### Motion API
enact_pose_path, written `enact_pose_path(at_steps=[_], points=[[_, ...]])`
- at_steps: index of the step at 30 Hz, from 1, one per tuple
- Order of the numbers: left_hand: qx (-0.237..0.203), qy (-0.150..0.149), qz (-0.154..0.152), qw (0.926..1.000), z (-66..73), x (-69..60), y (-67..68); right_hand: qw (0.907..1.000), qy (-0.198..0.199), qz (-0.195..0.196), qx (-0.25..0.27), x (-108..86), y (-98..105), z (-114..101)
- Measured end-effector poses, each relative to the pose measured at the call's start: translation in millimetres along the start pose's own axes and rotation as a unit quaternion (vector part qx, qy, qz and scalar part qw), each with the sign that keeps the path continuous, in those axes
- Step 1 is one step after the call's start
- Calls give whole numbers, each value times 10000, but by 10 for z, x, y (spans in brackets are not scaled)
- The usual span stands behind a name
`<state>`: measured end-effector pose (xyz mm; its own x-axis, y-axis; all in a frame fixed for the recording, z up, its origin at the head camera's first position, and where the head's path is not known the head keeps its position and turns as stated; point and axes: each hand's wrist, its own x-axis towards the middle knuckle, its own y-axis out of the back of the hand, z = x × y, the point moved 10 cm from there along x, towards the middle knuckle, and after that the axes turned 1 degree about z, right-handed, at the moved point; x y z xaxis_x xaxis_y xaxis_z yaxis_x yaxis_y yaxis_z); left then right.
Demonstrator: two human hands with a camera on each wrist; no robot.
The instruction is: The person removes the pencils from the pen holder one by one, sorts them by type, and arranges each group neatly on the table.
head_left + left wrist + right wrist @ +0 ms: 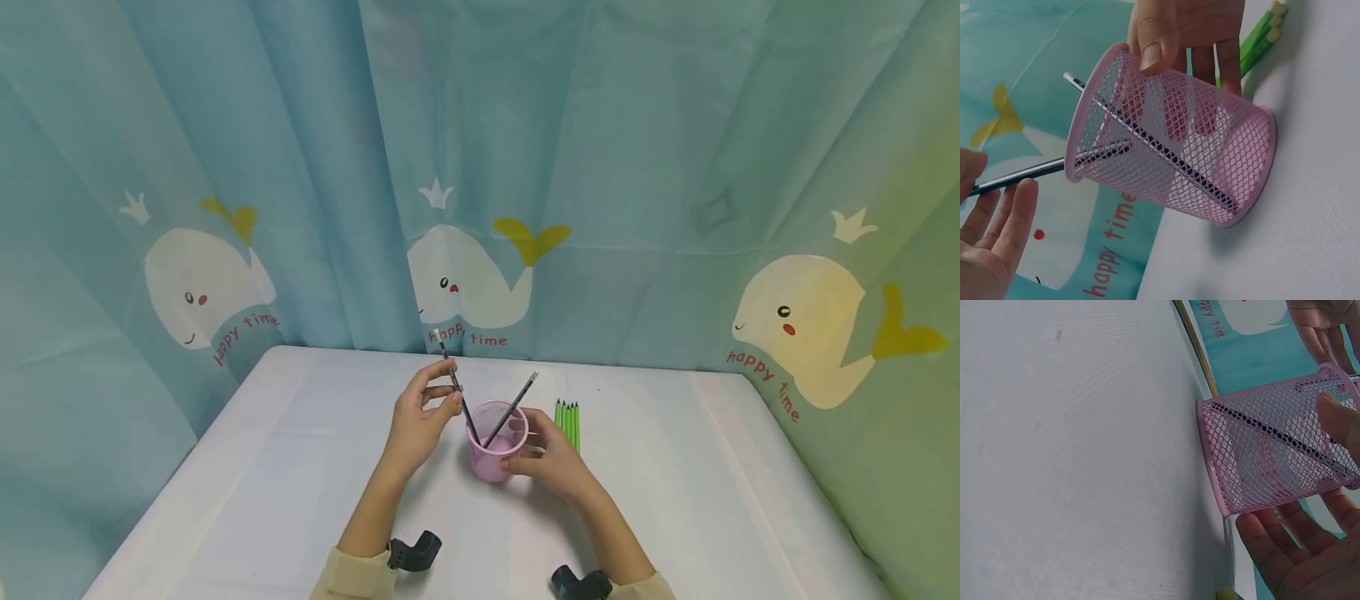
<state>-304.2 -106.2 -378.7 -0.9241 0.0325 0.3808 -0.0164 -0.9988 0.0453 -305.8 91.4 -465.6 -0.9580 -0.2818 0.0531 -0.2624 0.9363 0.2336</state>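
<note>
A pink mesh pen holder (491, 468) stands upright on the table. My right hand (558, 465) grips it from the right, thumb on the near side and fingers behind. Between thumb and fingers my left hand (415, 427) pinches a dark pencil (1029, 172) with a pale upper end. That pencil's lower end is inside the holder's mouth, above the bottom as the left wrist view shows. A second dark pencil (512, 407) leans inside the holder, its top past the rim and its lower end at the base.
Several green pencils (567, 421) lie side by side on the table behind the right hand, partly hidden by it. The white table (300, 475) ends at a blue curtain (637, 167) printed with whales. Each wrist wears a black device (416, 552).
</note>
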Motion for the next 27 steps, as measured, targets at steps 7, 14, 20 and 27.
enact_pose_path(at_steps=[7, 14, 20, 27], points=[[-193, 67, 183, 9996, -29, 13, 44, 10000, 62, -26, 12, 6, -8, -15], [-165, 53, 330, 9993, 4, 19, 102, 10000, 23, -15, 8, 0, -2, -4], [-227, 43, 477, 9986, 7, 15, 170, 10000, 32, -50, 33, 3, -9, 8], [-333, -210, 648, 9971, 67, 21, 211, 10000, 26, -15, 16, 1, -3, 10]])
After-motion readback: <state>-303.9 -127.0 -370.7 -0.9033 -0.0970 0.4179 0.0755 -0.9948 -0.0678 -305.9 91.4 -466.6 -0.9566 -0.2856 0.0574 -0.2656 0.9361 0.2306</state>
